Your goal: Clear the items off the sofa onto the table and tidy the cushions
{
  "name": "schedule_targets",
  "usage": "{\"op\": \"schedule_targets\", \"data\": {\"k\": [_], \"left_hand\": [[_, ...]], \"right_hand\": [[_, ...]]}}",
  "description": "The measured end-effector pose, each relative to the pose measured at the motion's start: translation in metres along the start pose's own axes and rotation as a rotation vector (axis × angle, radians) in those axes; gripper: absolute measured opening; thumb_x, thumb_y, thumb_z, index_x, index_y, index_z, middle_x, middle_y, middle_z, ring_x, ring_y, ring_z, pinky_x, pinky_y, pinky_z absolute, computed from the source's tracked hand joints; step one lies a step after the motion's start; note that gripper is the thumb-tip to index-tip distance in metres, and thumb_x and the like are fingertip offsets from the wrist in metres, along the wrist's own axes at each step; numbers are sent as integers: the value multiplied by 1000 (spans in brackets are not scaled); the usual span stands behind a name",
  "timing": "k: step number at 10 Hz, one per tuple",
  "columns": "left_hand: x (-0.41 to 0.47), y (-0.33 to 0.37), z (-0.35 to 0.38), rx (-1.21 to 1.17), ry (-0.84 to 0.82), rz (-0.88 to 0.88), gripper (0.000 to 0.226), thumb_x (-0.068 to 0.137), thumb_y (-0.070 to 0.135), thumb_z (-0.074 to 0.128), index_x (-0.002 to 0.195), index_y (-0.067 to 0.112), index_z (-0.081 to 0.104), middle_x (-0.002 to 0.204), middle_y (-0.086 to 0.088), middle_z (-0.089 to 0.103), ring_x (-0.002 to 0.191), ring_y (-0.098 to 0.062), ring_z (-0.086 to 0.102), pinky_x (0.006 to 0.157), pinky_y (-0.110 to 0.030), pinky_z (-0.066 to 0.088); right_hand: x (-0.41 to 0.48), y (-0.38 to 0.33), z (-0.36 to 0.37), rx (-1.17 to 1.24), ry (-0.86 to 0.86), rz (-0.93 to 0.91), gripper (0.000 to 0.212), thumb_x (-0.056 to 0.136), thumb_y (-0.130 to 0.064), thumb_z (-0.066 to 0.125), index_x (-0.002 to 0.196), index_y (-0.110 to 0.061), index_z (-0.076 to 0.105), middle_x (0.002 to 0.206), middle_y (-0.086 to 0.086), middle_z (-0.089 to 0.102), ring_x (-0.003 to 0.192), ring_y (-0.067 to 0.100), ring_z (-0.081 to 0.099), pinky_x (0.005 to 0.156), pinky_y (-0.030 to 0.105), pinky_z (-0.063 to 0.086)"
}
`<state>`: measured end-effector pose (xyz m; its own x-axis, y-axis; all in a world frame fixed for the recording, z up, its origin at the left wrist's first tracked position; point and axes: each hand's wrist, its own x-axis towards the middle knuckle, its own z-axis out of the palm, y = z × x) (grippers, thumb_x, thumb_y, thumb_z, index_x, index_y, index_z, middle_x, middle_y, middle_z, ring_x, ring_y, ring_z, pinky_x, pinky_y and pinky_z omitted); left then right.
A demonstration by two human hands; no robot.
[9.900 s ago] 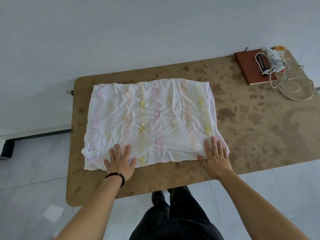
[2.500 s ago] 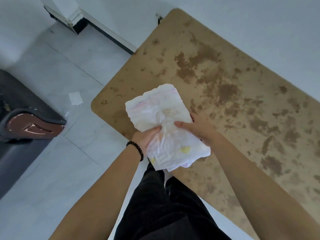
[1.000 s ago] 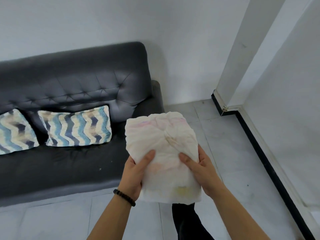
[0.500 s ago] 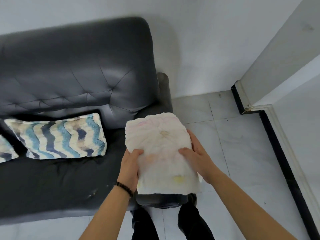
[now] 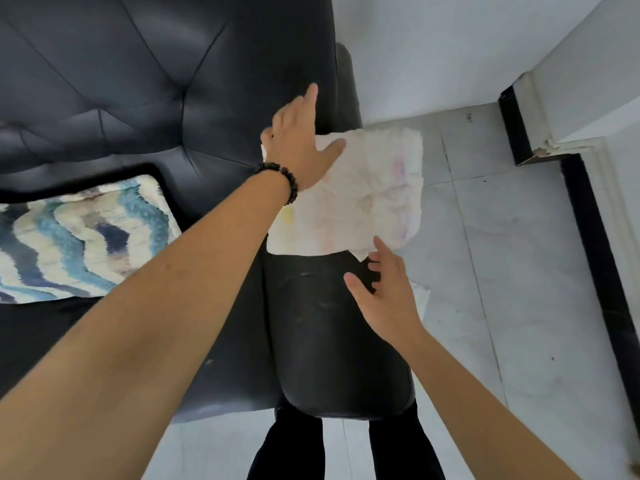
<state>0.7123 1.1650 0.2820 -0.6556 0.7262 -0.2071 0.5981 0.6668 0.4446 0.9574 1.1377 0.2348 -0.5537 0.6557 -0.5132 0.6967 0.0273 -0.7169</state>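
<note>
A folded white cloth (image 5: 367, 199) with faint pink and yellow prints lies draped over the black sofa's right armrest (image 5: 332, 323). My left hand (image 5: 301, 147) rests flat on the cloth's far left part, fingers straight, one finger reaching onto the sofa back. Just off the cloth's near edge hovers my right hand (image 5: 384, 292), fingers relaxed and spread, holding nothing. A blue and cream wave-patterned cushion (image 5: 76, 237) leans against the tufted sofa back (image 5: 138, 81) at the left.
Pale tiled floor (image 5: 519, 271) runs along the right of the armrest. A white wall and a corner with black skirting (image 5: 595, 244) stand at the right. My legs in dark trousers are below the armrest's front end.
The folded cloth, gripped in both hands half a second ago, now lies on the armrest. My right hand has let go and drawn back; my left hand lies flat on it.
</note>
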Motion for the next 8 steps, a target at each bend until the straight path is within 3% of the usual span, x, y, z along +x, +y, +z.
{"op": "schedule_targets", "data": {"k": [1,2,3,4,5,6,7,8], "left_hand": [[-29,-36,34,-28,87,-138,75,97,49,41,155,25,1,163,-11,2,148,-30,6,115,-54,12],[-73,-69,76,-15,-60,-186,68,98,56,32,153,38,-5,162,-7,-16,149,-28,-9,117,-54,5],[-100,-82,116,-123,-243,-231,64,97,62,24,148,49,-12,160,3,-24,148,-23,-16,119,-55,7],[-98,-82,136,-192,-197,-246,63,98,61,23,147,49,-15,159,5,-27,148,-22,-19,120,-50,6],[-90,-87,139,-223,-196,-240,63,98,59,23,148,48,-13,159,5,-26,148,-22,-19,120,-46,6],[-89,-90,126,-139,-296,-243,61,99,58,23,150,46,-9,161,3,-20,149,-24,-13,119,-47,9],[-85,-81,92,58,-360,-246,56,102,50,19,153,40,0,163,-2,-11,149,-29,-8,118,-55,10],[-103,-65,49,172,-238,-204,55,103,46,17,155,29,11,163,-4,-6,149,-28,-8,119,-55,7]], "right_hand": [[33,5,-2,-337,250,-158,67,97,-57,45,155,-33,22,161,5,18,145,28,25,117,48,30],[78,11,-7,-573,293,-260,71,97,-67,24,158,-32,18,166,15,3,151,41,9,119,54,14],[111,23,-6,-562,50,-218,75,95,-70,26,157,-39,-1,166,11,-11,152,41,1,121,57,16],[124,29,-10,-438,-98,-153,79,94,-69,35,152,-48,-13,165,2,-18,149,40,17,116,53,29],[127,29,-19,-503,-161,-124,79,90,-76,33,147,-56,-17,164,-5,-21,144,42,29,111,53,35],[124,16,-27,-666,-222,-101,79,89,-79,28,149,-52,-15,166,-2,-17,142,41,30,109,55,34],[118,-12,-39,-830,-193,-75,76,92,-74,26,155,-43,-3,167,6,-5,146,40,21,115,57,24],[85,-56,-63,-662,-57,-201,60,102,-55,33,156,-33,21,166,7,9,151,33,14,120,53,21]]}}
